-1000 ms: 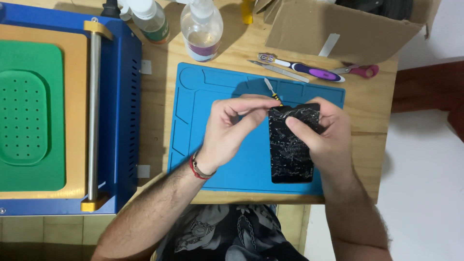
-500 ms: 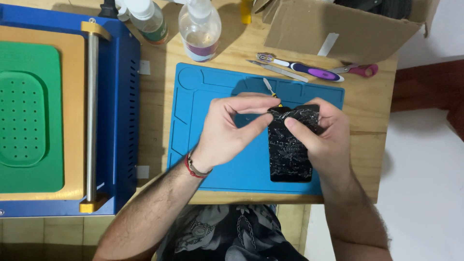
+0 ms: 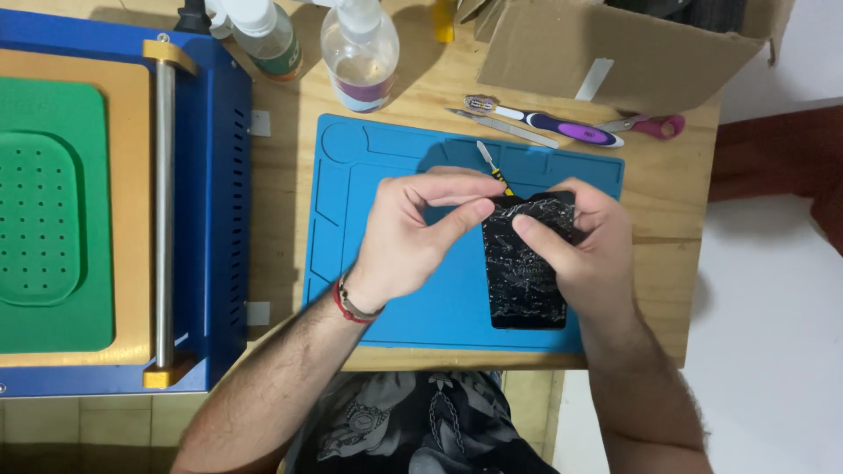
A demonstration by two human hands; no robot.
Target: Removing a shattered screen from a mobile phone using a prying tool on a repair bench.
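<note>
Far to the left of both hands sits the blue machine [image 3: 211,219] with its green pad [image 3: 39,219], same spot as a second ago, nothing touched there. Up and left of the left hand are two bottles: a white-capped one [image 3: 263,35] whose contents I can't make out, and a clear spray bottle [image 3: 360,57] showing liquid in its lower part.

What's changed: not much. The left hand [image 3: 413,233] has crept a little toward the top corner of the cracked screen [image 3: 527,263], fingers pinched narrow right at that edge. Can't tell if it's gripping a sliver or just picking at it. The yellow-handled tool [image 3: 493,167] pokes out just above that hand; whether it's held or lying on the blue mat [image 3: 351,175] I can't say. So the picking at that top corner goes on, and the glass looks no more lifted than before.

The right hand [image 3: 580,246] keeps the screen clamped, thumb across its face, held just over the mat.

Above the right hand: a purple-handled brush [image 3: 562,127], a flat metal strip [image 3: 500,127], pink-handled scissors [image 3: 654,125]. Behind them the cardboard box [image 3: 632,44] is open, contents dark and unclear
</note>
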